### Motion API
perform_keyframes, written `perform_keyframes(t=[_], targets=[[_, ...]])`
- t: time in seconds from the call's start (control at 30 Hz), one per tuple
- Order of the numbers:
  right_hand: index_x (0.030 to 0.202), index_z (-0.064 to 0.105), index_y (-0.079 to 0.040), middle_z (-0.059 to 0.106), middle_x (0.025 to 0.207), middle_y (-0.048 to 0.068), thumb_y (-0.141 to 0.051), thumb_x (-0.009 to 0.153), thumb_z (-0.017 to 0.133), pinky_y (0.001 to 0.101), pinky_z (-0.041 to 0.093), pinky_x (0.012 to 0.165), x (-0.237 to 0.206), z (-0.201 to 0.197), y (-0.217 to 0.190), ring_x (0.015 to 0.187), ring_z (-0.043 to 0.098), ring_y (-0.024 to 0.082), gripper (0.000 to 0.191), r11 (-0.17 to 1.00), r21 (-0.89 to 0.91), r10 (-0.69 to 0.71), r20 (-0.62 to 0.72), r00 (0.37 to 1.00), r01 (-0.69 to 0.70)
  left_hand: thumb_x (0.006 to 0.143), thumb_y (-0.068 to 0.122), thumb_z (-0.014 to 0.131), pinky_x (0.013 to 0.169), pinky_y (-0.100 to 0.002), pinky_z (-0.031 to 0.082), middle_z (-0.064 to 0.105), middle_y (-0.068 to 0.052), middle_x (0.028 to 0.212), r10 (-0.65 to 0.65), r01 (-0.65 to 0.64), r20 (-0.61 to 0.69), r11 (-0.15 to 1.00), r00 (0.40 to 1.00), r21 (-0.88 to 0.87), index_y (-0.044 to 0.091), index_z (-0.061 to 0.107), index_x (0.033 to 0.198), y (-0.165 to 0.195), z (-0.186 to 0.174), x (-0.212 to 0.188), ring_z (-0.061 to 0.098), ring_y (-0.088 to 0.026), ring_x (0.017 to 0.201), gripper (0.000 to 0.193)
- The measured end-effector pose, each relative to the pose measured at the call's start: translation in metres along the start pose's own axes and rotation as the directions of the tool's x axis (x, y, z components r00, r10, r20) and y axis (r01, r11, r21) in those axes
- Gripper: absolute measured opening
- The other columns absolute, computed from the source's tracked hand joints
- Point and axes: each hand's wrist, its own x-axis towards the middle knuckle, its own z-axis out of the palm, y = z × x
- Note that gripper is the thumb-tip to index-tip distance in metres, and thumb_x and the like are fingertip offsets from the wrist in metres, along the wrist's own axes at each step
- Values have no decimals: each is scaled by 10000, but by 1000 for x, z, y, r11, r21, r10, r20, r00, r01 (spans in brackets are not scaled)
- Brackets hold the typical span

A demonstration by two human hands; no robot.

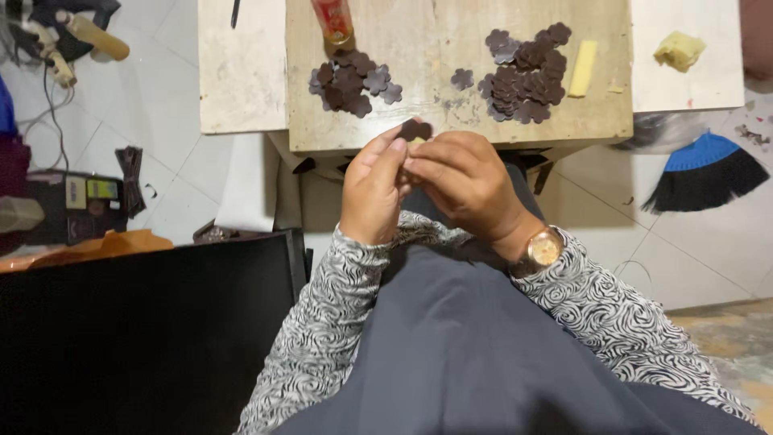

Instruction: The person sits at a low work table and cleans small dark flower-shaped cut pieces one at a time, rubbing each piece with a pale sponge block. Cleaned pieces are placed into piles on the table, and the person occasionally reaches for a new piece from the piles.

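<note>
Grip: left hand [374, 187] and right hand [463, 181] meet at the fingertips, both pinched on one dark flower-shaped piece [416, 129], held up just off the near edge of the counter [451, 48]
Risk of drop: the hold is on the piece's lower rim only; a loose pinch could let it fall to the lap or floor
Left pile [352, 82]: near a red bottle [333, 19]; a nudge could scatter it
Right pile [525, 74]: beside a yellow block [583, 68]; a sleeve could sweep pieces off
</note>
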Motion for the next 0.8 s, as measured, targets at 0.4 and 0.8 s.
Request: perform_keyframes(t=[0.4,0.8], targets=[[1159,723,-55,688,1169,131,11,827,794,440,535,1062,-9,-7,7,1195,663,347,346,971,73,231,-21,973,-229,1128,70,504,966,-302,563,668,-119,1305,58,-68,129,995,990,71,-18,571,1407,0,2,-5,653,-140,1060,300],[1187,711,-43,680,1190,112,41,845,781,422,538,1036,-6,-5,9,1148,669,318,358,980,73,185,43,982,-187,1036,16,504,1034,-317,553,601,-154,1403,-10,14,113,999,994,-38,15,364,1531,-5,1,3,657,-168,1185,515]])
